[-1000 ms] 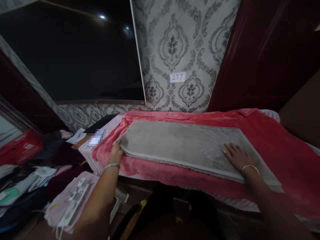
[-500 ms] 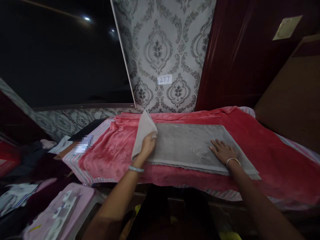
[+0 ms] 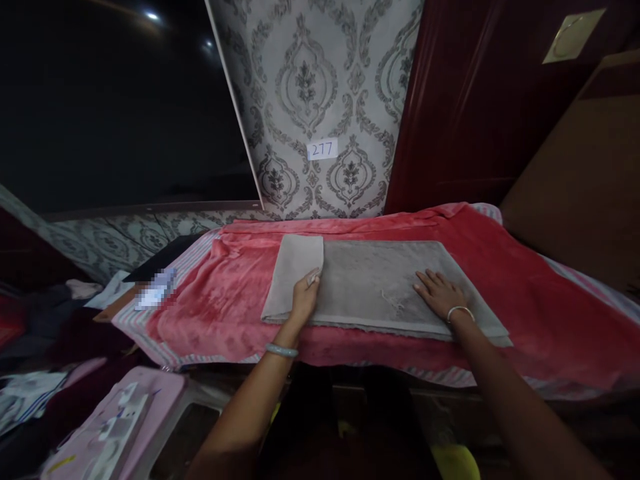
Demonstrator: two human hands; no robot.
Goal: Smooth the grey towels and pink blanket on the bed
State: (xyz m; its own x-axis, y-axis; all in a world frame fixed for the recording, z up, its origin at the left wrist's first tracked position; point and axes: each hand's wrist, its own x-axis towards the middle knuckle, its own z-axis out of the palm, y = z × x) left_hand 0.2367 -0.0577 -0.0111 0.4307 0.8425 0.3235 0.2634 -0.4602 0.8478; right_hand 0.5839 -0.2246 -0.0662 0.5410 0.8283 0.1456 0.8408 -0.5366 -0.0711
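The left hand (image 3: pixel 305 299) grasps the folded-over edge of the grey cloth (image 3: pixel 360 287), fingers closed on it. The right hand (image 3: pixel 441 295) lies flat, fingers spread, on the cloth's right part. The cloth lies mid-frame on a red blanket (image 3: pixel 210 293). A dark screen (image 3: pixel 120 107) fills the upper left.

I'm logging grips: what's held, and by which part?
The gray cloth: the left hand grips the edge of its folded-over flap; the right hand rests on it.
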